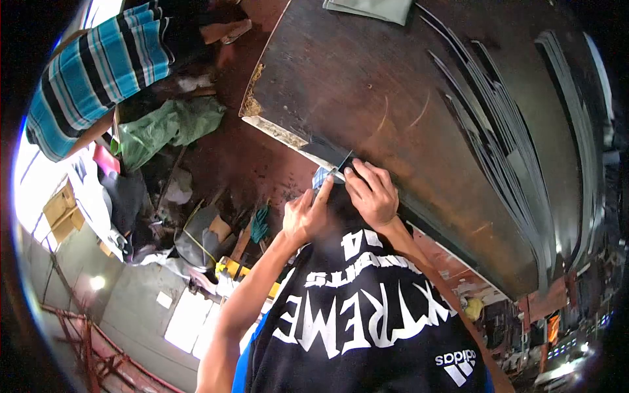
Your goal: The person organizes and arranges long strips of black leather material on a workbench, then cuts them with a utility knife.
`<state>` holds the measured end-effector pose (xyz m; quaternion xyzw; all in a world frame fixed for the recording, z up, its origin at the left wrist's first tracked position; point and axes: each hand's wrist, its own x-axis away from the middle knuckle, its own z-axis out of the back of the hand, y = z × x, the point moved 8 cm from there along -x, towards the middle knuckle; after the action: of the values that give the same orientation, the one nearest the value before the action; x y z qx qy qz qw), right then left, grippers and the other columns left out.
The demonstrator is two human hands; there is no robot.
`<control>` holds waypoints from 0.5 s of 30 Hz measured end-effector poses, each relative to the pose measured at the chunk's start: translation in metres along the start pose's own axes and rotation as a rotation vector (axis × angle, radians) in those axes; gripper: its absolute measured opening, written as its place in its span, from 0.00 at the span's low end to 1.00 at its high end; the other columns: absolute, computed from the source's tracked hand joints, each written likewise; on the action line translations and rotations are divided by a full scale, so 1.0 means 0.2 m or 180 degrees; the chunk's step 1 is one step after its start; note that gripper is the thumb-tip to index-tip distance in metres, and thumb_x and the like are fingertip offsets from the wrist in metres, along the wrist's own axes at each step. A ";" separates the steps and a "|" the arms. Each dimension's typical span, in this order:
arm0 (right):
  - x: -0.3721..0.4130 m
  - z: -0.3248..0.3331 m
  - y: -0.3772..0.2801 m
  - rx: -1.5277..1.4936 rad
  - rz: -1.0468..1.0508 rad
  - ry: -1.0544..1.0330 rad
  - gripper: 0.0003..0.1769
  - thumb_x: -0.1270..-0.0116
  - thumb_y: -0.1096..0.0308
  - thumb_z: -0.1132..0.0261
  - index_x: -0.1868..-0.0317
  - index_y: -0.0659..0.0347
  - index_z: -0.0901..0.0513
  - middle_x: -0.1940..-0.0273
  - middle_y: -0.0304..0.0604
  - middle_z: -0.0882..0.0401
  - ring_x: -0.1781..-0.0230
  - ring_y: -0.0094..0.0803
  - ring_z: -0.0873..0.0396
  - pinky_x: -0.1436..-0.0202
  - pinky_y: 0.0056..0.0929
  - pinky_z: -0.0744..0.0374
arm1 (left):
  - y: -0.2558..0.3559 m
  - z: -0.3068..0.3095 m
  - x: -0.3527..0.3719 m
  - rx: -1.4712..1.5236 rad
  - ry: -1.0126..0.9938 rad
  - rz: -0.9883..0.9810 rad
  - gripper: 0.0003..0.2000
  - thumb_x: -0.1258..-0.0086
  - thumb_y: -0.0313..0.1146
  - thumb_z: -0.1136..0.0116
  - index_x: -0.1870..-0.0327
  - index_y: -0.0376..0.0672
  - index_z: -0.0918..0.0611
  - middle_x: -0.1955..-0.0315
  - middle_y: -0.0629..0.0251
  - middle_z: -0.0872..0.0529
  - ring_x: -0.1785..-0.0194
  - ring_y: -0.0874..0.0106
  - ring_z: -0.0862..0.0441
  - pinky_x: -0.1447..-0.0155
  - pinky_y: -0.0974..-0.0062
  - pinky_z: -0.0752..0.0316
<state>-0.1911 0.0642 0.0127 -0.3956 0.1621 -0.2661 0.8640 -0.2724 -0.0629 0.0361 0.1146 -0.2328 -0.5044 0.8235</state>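
A short, dark flat strip (pixel 325 152) lies along the table's near edge, with a thin, pale-blue line across its end. My right hand (pixel 373 193) is closed over this end, its bent fingertips pressing on the strip at the edge. From the left, my left hand (pixel 306 213) meets the same end just below the table's edge. Its index finger reaches up to the strip while the other fingers are curled. The undersides of both grips are hidden.
The brown tabletop (pixel 341 72) has a chipped corner. Long, dark strips (pixel 504 124) lie in bundles on its right side, and a grey folded sheet (pixel 373 8) at the far edge. Left are a person's striped blue garment (pixel 108 69), a green plastic sheet (pixel 170 128) and piled scraps.
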 end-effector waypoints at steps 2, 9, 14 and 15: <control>0.01 -0.01 0.00 0.0138 0.0022 0.0129 0.14 0.43 0.70 0.25 0.54 0.54 0.12 0.48 0.36 0.15 0.52 0.34 0.18 0.53 0.29 0.15 | -0.05 -0.08 0.03 0.0105 0.0152 -0.0133 0.36 0.46 0.20 0.39 0.29 0.46 0.26 0.74 0.61 0.23 0.80 0.63 0.21 0.78 0.64 0.25; 0.01 0.01 -0.03 0.0270 0.0076 0.0325 0.14 0.47 0.71 0.24 0.58 0.53 0.11 0.51 0.34 0.14 0.58 0.33 0.18 0.60 0.29 0.15 | -0.01 0.02 0.01 0.0271 0.0201 0.0229 0.33 0.39 0.19 0.40 0.28 0.52 0.26 0.68 0.62 0.20 0.73 0.62 0.18 0.71 0.65 0.21; 0.02 0.00 -0.04 0.0195 0.0004 0.0427 0.16 0.51 0.76 0.23 0.59 0.57 0.12 0.53 0.39 0.14 0.59 0.39 0.18 0.56 0.33 0.17 | -0.08 -0.11 0.05 0.0466 0.0599 -0.0051 0.33 0.37 0.20 0.41 0.28 0.55 0.26 0.66 0.60 0.19 0.72 0.60 0.17 0.70 0.65 0.19; 0.01 0.01 -0.04 0.0183 0.0005 0.0405 0.16 0.51 0.76 0.23 0.59 0.57 0.11 0.53 0.39 0.14 0.59 0.39 0.18 0.56 0.33 0.17 | -0.06 -0.08 0.04 0.0428 0.0524 0.0062 0.33 0.37 0.20 0.41 0.28 0.54 0.26 0.65 0.60 0.18 0.71 0.60 0.17 0.69 0.64 0.19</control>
<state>-0.1912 0.0593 0.0194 -0.3528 0.2093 -0.2945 0.8631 -0.2704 -0.0768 0.0191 0.2084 -0.1988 -0.4685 0.8352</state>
